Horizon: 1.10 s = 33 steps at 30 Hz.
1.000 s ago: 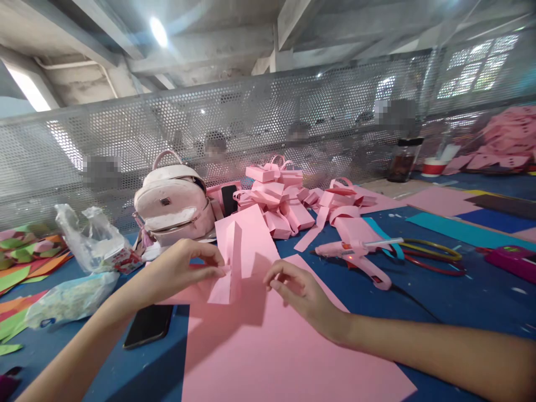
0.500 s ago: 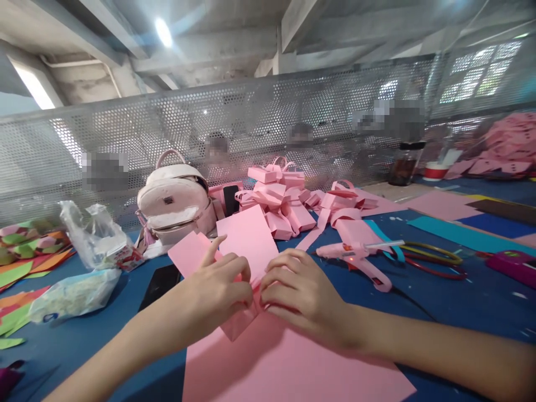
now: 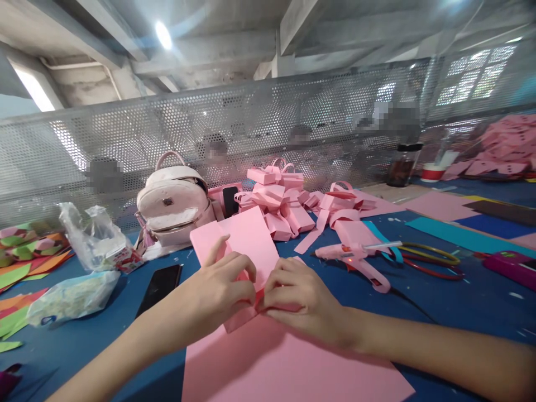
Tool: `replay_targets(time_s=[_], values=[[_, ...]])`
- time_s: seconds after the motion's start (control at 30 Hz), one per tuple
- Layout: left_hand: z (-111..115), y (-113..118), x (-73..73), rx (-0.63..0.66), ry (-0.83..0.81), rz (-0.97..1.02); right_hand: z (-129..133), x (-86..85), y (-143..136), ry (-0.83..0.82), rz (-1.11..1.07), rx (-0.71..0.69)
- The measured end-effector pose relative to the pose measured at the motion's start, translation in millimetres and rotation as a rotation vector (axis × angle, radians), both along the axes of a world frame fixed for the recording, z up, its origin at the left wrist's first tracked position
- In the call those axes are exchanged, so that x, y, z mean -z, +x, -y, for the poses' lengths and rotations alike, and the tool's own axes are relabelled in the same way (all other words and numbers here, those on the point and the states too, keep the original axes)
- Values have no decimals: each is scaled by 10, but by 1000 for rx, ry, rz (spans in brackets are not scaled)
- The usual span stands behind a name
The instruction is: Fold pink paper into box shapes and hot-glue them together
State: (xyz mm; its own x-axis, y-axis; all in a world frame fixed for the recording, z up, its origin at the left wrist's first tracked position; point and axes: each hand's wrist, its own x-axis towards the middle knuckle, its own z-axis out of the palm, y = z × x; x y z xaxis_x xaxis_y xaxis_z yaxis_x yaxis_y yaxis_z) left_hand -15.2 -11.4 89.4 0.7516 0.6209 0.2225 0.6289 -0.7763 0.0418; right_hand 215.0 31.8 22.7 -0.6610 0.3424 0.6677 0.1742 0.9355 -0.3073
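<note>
Between my two hands is a partly folded pink paper box (image 3: 247,234), with its tall flaps leaning away from me and its lower corner toward me. My left hand (image 3: 228,285) has its index finger raised and its other fingers curled on the box's edge. Fingers bent, my right hand (image 3: 299,298) pinches the box's right side close to the left fingertips. The fingers hide the fold between them. Under the box lies a large pink paper sheet (image 3: 288,368). To the right rests a pink glue gun (image 3: 355,254) with a small orange light on it.
Behind stand a pale pink backpack (image 3: 173,198) and a pile of pink paper boxes (image 3: 278,195). A black phone (image 3: 159,285) and plastic bags (image 3: 75,296) lie at left. Scissors (image 3: 435,254) and a purple tool (image 3: 511,268) lie at right. A perforated metal screen (image 3: 251,111) runs across the back.
The box's left flap has swung up and inward against the taller flap. Both hands stay on the box, and the right fingers have drawn in more tightly.
</note>
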Motion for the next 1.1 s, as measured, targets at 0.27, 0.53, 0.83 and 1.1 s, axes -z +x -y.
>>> replay_targets(time_s=[0.27,0.53,0.83,1.1], values=[[-4,-20,-57,11,148,57,-8,86,-27,-189,-148,-32],[8,-32,-161,-12,301,290,-37,134,-12,-376,-219,-18],[-8,4,-103,13,276,268,-28,132,-13,-370,-230,-12],[-14,8,-119,8,291,286,-48,153,-14,-304,-245,-19]])
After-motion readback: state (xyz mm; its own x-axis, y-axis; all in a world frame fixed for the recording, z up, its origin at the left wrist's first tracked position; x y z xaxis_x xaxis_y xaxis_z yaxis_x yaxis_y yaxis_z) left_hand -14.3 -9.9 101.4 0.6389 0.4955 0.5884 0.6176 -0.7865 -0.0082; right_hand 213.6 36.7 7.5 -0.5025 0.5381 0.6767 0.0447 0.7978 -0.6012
